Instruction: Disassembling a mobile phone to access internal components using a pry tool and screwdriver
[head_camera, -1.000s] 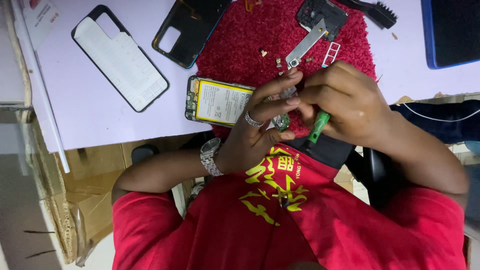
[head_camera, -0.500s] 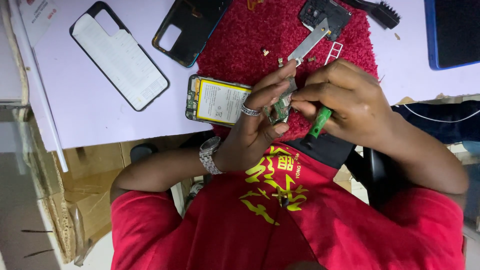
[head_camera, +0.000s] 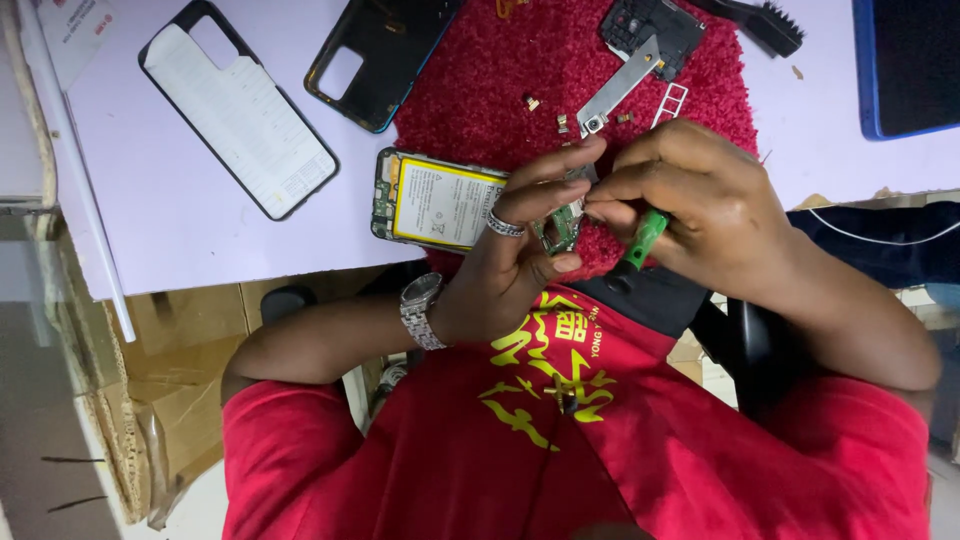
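My left hand (head_camera: 510, 250), with a ring and a silver wristwatch, pinches a small green circuit board (head_camera: 561, 226) between thumb and fingers over the near edge of a red mat (head_camera: 480, 95). My right hand (head_camera: 700, 205) grips a green-handled screwdriver (head_camera: 643, 240) with its tip against the board. Just left of my hands on the mat's edge lies an opened phone (head_camera: 437, 202) showing a yellow-rimmed battery.
On the pale table lie a black-rimmed case with a white inside (head_camera: 240, 105), a black back cover (head_camera: 372, 55), a metal bracket (head_camera: 618, 88), a SIM tray (head_camera: 668, 103), small loose parts, a black brush (head_camera: 762, 22) and a blue-edged device (head_camera: 905, 60). Cardboard (head_camera: 175, 340) sits below the table edge.
Both hands stay together at the board. My left fingers have stretched a little upward over it, and the screwdriver handle has tilted slightly.
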